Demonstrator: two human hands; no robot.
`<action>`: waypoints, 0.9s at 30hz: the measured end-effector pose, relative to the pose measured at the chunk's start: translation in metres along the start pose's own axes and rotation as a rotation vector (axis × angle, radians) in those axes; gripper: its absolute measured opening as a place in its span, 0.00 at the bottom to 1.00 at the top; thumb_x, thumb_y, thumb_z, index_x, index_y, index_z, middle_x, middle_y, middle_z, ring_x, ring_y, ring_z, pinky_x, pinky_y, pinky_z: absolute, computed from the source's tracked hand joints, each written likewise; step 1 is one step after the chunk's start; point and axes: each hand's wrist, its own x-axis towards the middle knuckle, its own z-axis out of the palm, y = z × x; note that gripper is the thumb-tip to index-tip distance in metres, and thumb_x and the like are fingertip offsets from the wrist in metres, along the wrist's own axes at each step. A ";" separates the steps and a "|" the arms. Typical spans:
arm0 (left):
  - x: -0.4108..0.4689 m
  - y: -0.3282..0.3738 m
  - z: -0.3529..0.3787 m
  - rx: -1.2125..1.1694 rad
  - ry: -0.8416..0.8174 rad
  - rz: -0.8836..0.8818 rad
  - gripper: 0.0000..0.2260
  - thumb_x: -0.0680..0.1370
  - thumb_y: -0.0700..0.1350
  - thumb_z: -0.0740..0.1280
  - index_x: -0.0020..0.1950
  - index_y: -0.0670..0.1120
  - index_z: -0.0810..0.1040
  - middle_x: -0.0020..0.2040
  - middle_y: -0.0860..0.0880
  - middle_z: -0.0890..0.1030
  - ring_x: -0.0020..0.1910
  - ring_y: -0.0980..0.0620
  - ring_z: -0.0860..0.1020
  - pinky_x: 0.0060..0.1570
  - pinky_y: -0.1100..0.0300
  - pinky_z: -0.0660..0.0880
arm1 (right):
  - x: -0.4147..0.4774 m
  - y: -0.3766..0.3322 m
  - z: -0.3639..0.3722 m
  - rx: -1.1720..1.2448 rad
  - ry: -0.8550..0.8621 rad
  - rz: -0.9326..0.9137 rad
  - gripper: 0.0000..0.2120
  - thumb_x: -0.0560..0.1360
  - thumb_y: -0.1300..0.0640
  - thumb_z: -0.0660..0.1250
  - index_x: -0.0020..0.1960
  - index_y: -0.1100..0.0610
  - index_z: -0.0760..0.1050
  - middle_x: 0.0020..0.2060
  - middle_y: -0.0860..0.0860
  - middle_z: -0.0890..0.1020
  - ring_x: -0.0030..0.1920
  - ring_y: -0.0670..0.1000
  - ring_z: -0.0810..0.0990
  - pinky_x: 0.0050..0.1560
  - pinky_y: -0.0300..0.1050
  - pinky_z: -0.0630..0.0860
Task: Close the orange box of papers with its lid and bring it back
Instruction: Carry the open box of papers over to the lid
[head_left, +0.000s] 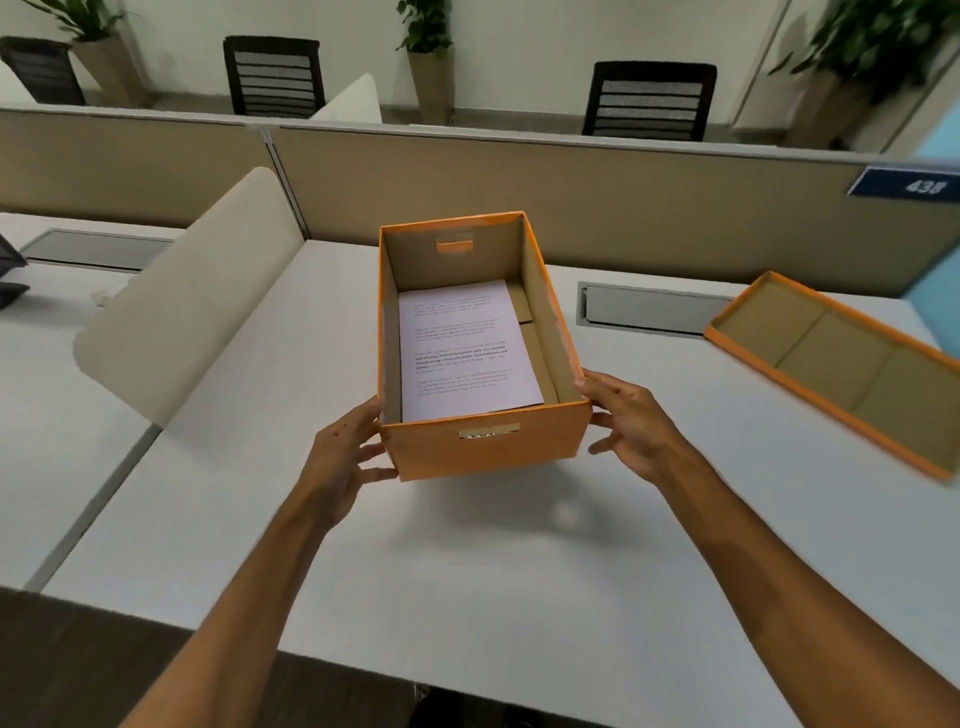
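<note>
- The orange box (485, 447) sits open on the white bench (467, 571), printed papers (465, 353) inside.
- Left hand (337, 467) and right hand (631, 423) press its near corners, fingers spread.
- The lid (841, 364) lies upturned, far right.

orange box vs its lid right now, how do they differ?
The orange box is deep and holds printed papers; the lid is shallow and empty. The box sits between the left hand and right hand; the lid lies untouched, inside up, to the right. Both: orange outside, brown inside.
</note>
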 end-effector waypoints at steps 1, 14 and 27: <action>-0.007 -0.004 0.007 0.002 -0.005 -0.002 0.17 0.79 0.58 0.64 0.64 0.55 0.81 0.62 0.46 0.83 0.59 0.39 0.81 0.53 0.34 0.80 | -0.011 0.005 -0.008 0.020 0.001 -0.001 0.14 0.73 0.43 0.71 0.58 0.43 0.81 0.49 0.47 0.87 0.53 0.57 0.83 0.44 0.57 0.81; -0.061 -0.035 0.058 0.110 -0.133 -0.019 0.20 0.79 0.60 0.63 0.68 0.55 0.78 0.66 0.49 0.80 0.63 0.39 0.78 0.55 0.35 0.79 | -0.124 0.055 -0.060 0.182 0.179 -0.023 0.18 0.75 0.49 0.71 0.65 0.49 0.79 0.54 0.50 0.86 0.52 0.57 0.84 0.50 0.60 0.82; -0.126 -0.078 0.069 0.199 -0.274 -0.050 0.20 0.71 0.67 0.65 0.59 0.63 0.82 0.68 0.54 0.79 0.62 0.43 0.79 0.47 0.47 0.83 | -0.216 0.116 -0.062 0.179 0.335 0.014 0.17 0.76 0.45 0.69 0.64 0.47 0.79 0.53 0.50 0.86 0.56 0.59 0.82 0.52 0.62 0.81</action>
